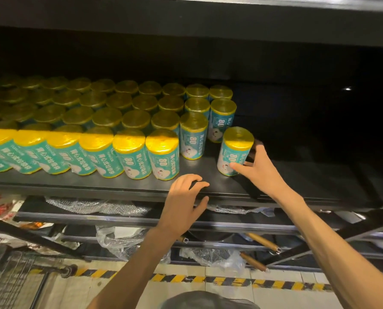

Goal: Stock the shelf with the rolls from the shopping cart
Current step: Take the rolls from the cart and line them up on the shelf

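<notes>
Several rows of yellow-topped rolls with teal labels [128, 121] stand upright on the black shelf [110, 186], filling its left and middle. One more roll [234, 152] stands apart at the right end of the front area, a gap away from the others. My right hand [256, 168] grips this roll from its right side, thumb on the lower front and fingers curled behind it. My left hand [185, 204] rests on the shelf's front edge, fingers on top and thumb under the lip, holding no roll.
The shelf's right part [319, 175] is bare and dark. Below are lower shelves with plastic-wrapped goods [123, 239] and wooden-handled items [264, 241]. A wire shopping cart [12, 279] stands at the lower left. Yellow-black tape [230, 281] runs along the floor.
</notes>
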